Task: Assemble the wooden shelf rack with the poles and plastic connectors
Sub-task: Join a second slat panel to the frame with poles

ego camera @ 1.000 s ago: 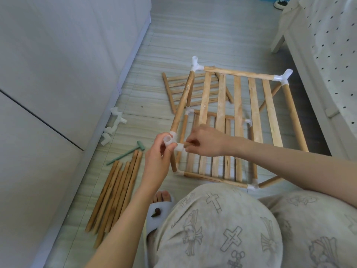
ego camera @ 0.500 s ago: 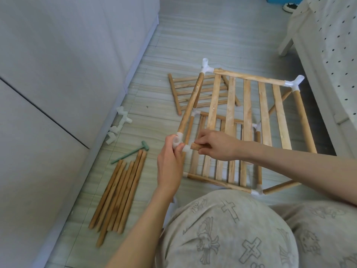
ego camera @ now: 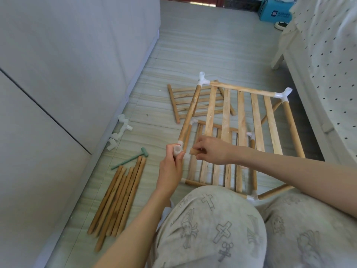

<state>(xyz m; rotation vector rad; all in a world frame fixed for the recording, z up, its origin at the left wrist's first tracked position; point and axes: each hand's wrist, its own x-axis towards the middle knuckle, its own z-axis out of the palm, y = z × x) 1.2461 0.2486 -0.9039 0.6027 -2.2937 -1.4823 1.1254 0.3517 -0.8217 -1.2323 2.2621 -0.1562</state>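
Gripping a white plastic connector [ego camera: 178, 150] between thumb and curled fingers, the left hand [ego camera: 170, 169] holds it at the near end of the rack's left side pole [ego camera: 190, 111]. The right hand [ego camera: 212, 150] pinches the end of a wooden pole [ego camera: 193, 151] and holds it level, its tip just beside the connector's side socket; whether the tip has entered the socket cannot be told. Both hands work at the near left corner of the upper tier of the half-built shelf rack [ego camera: 241, 117], which stands on the floor [ego camera: 212, 45] in front of the person's knees. The upper slatted shelf carries white connectors at its two far corners, the far left one [ego camera: 202, 79] and the far right one [ego camera: 283, 94]. A lower slatted tier shows beneath it. A separate slatted panel [ego camera: 193, 101] lies flat on the floor beyond the rack's left side. To the left, a bundle of loose poles [ego camera: 117, 198] lies side by side on the floor, with a small green mallet [ego camera: 129, 158] at their far ends. Several spare connectors [ego camera: 119, 132] lie against the base of the grey cabinet [ego camera: 67, 64]. A bed with a dotted cover [ego camera: 328, 55] stands on the right.
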